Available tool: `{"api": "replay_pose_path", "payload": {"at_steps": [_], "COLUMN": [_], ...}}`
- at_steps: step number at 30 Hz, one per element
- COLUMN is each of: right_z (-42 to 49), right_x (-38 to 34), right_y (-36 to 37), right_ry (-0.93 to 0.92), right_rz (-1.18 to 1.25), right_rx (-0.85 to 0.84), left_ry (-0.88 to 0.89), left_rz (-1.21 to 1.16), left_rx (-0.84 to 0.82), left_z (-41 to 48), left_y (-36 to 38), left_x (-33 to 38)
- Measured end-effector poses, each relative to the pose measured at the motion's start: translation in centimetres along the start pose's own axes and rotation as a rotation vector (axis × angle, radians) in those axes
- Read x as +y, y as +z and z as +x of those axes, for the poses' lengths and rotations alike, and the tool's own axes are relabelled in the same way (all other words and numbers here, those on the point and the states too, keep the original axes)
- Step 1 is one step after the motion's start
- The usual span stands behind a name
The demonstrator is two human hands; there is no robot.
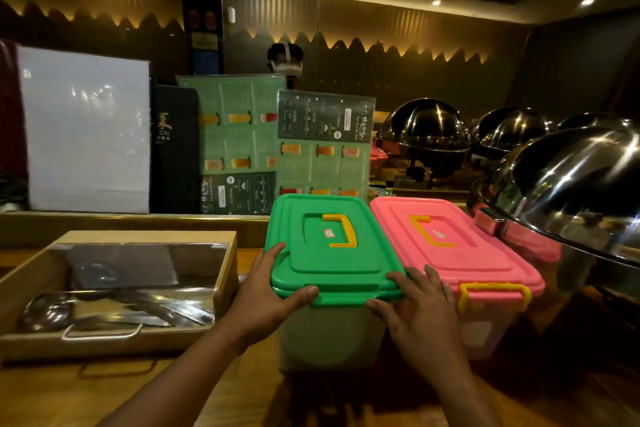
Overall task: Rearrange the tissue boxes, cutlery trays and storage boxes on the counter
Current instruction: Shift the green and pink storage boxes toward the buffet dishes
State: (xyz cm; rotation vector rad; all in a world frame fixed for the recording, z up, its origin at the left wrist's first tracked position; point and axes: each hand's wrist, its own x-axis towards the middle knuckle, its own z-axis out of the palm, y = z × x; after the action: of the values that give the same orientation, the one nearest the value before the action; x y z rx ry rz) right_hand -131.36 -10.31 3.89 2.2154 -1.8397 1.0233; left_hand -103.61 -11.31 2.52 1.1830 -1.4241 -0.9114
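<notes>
Hands flank the near end of the green box (332,263), both arms reaching forward from the bottom of the view. The left hand (268,291) wraps the near left corner of the lid, fingers up along the left edge and thumb laid across the front lip. The right hand (415,308) rests on the near right corner, fingers spread over the lid edge where it meets the pink box (453,246), thumb pressed on the front lip; both hands are pressed against the box rather than closed around it. The green box stands upright on the worktop (104,392), its long axis running away from the person, its yellow handle (341,230) folded flat on the lid. The pink box sits touching its right side, also pointing away but angled slightly rightward, a yellow latch (493,295) on its near end. Left of the green box a narrow strip of worktop separates it from the cutlery tray (117,291), a wooden tray with a clear cover and metal utensils inside, set slightly askew. Behind the boxes, menus (277,142) stand against a raised ledge, closing off the far side. To the right, steel domes (571,184) crowd close to the pink box. Bare worktop lies open in front, toward the person.
</notes>
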Motion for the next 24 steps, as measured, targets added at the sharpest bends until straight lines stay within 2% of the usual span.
{"api": "replay_pose_path", "payload": {"at_steps": [7,11,13,15,20,22,24], "right_z": [0.0,-0.2,-0.9,-2.0,-3.6,-3.7,-3.5], "right_x": [0.3,-1.3,-4.0,-7.7,-17.3,-20.0,-22.1], "right_y": [0.3,-0.1,-0.3,0.0,5.3,8.8,12.0], "right_ry": [-0.014,0.012,-0.055,-0.156,-0.363,-0.322,-0.165], "right_rz": [-0.027,0.112,0.233,0.336,0.442,0.447,0.432], "right_rx": [0.002,0.092,0.197,0.244,0.082,-0.002,-0.088], "left_ry": [-0.032,0.072,0.141,0.141,0.137,0.146,0.118], "left_rz": [-0.002,0.284,0.452,0.517,0.654,0.72,0.764], "left_rx": [-0.025,0.014,0.06,0.082,0.209,0.27,0.322], "left_z": [0.0,-1.3,-2.5,-3.7,-6.0,-6.7,-7.4], "left_y": [-0.2,-1.2,-3.1,-6.2,-16.8,-21.1,-25.4], "left_x": [0.2,0.5,0.1,-0.3,-2.2,-3.3,-4.3]}}
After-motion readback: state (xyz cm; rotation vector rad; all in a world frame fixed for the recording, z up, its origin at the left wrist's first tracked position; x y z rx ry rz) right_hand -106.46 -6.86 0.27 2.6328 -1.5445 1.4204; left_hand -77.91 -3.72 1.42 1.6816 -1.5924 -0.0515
